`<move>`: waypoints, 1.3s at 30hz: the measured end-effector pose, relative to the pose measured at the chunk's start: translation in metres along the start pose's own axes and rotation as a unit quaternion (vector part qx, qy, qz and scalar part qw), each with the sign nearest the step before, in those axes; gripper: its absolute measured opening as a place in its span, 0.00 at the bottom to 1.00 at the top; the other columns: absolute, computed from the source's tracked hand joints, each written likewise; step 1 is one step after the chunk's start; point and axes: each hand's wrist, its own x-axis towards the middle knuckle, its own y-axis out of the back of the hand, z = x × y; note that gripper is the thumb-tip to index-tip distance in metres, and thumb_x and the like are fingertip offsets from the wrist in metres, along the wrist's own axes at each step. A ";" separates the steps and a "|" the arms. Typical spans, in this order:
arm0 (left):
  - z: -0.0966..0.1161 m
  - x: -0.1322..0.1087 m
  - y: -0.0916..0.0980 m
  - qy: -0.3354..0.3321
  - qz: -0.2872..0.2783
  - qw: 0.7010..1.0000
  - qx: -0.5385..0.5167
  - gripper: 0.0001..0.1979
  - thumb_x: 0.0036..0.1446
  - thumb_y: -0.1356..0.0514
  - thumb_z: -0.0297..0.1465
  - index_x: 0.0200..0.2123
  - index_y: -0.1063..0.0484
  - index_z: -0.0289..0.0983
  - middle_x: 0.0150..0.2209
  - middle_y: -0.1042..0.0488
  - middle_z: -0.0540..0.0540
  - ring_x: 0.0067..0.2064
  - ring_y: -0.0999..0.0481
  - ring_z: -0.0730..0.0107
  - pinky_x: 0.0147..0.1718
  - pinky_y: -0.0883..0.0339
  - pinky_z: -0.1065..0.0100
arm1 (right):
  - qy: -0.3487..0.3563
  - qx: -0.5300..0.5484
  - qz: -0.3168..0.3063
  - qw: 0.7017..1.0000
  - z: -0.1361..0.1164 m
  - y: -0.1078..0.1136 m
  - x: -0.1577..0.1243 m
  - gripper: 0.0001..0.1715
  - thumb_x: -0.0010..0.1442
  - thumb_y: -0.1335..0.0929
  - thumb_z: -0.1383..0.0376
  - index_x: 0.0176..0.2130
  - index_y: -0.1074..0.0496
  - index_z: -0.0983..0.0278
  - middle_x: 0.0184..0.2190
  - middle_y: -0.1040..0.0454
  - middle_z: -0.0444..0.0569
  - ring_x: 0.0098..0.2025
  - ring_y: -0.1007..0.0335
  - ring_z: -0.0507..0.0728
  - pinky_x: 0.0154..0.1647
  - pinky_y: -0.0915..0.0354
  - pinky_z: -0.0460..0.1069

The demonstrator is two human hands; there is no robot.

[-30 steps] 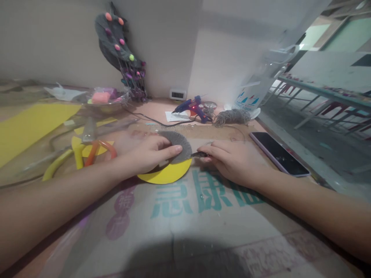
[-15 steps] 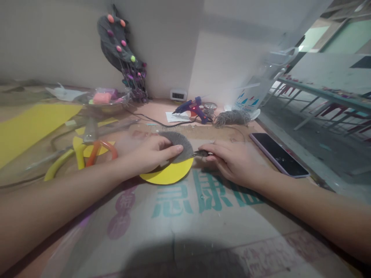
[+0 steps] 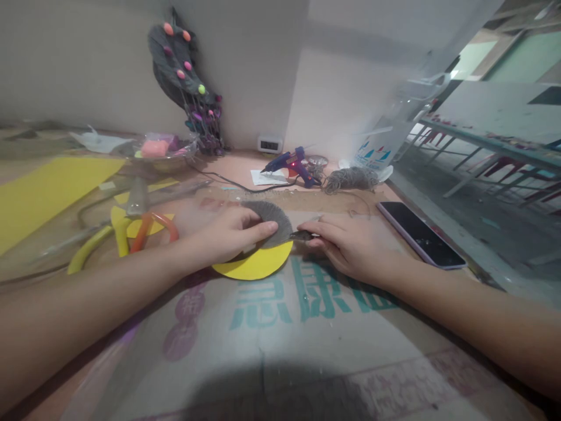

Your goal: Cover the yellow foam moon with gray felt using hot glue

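A yellow paper disc (image 3: 256, 264) lies on a printed cardboard sheet (image 3: 280, 327). On top of it sits a grey ribbed disc (image 3: 274, 219). My left hand (image 3: 225, 235) presses down on the grey disc, fingers together with the index finger stretched across it. My right hand (image 3: 350, 242) is closed around a small dark tool (image 3: 301, 235) whose tip touches the right edge of the grey disc. Part of both discs is hidden under my left hand.
Orange and yellow handled scissors (image 3: 140, 225) lie to the left beside yellow paper (image 3: 39, 193). A blue glue gun (image 3: 291, 162), grey twine (image 3: 350, 177) and a dark phone (image 3: 421, 234) are further back and right. A decorated grey ornament (image 3: 184, 82) leans in the corner.
My right hand has crept slightly left and closer to the grey disc with the tool. My left hand stays pressed on the disc.
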 end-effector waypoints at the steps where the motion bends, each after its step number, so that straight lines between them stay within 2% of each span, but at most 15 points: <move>1: 0.000 0.000 0.000 0.000 0.001 1.000 0.002 0.24 0.56 0.48 0.50 0.24 0.30 0.35 0.18 0.33 0.50 0.20 0.37 0.74 0.16 0.52 0.73 | 0.001 -0.002 0.000 1.000 -0.001 0.000 0.001 0.14 0.65 0.38 0.63 0.46 0.28 0.65 0.37 0.23 0.51 0.33 0.29 0.52 0.31 0.39 0.45; 15: 0.001 0.000 0.000 -0.004 -0.003 1.000 0.009 0.25 0.55 0.48 0.51 0.24 0.29 0.35 0.18 0.33 0.50 0.20 0.37 0.74 0.16 0.51 0.73 | 0.007 0.007 0.003 1.000 0.000 -0.001 0.000 0.14 0.65 0.39 0.64 0.44 0.28 0.65 0.34 0.24 0.49 0.33 0.30 0.51 0.32 0.41 0.44; 21: 0.002 0.001 -0.001 -0.008 0.000 1.000 0.010 0.25 0.56 0.49 0.51 0.23 0.30 0.35 0.19 0.33 0.50 0.21 0.36 0.74 0.16 0.50 0.74 | -0.012 0.051 0.024 0.998 0.003 -0.001 -0.002 0.16 0.66 0.41 0.65 0.49 0.30 0.68 0.35 0.25 0.50 0.34 0.31 0.52 0.35 0.39 0.45; 27: -0.003 0.002 -0.001 0.005 -0.005 1.000 0.003 0.25 0.55 0.48 0.52 0.24 0.30 0.35 0.18 0.33 0.51 0.20 0.37 0.75 0.16 0.50 0.74 | -0.003 0.027 0.003 1.000 0.002 0.000 -0.002 0.16 0.66 0.41 0.63 0.48 0.29 0.66 0.38 0.24 0.51 0.36 0.30 0.52 0.35 0.39 0.45; 39: -0.003 0.002 -0.002 -0.006 -0.001 1.000 0.008 0.25 0.56 0.48 0.51 0.25 0.30 0.35 0.19 0.33 0.51 0.20 0.36 0.74 0.16 0.51 0.73 | 0.013 -0.010 0.009 1.000 -0.002 0.001 0.001 0.14 0.65 0.39 0.63 0.46 0.28 0.65 0.33 0.24 0.47 0.32 0.30 0.52 0.31 0.42 0.45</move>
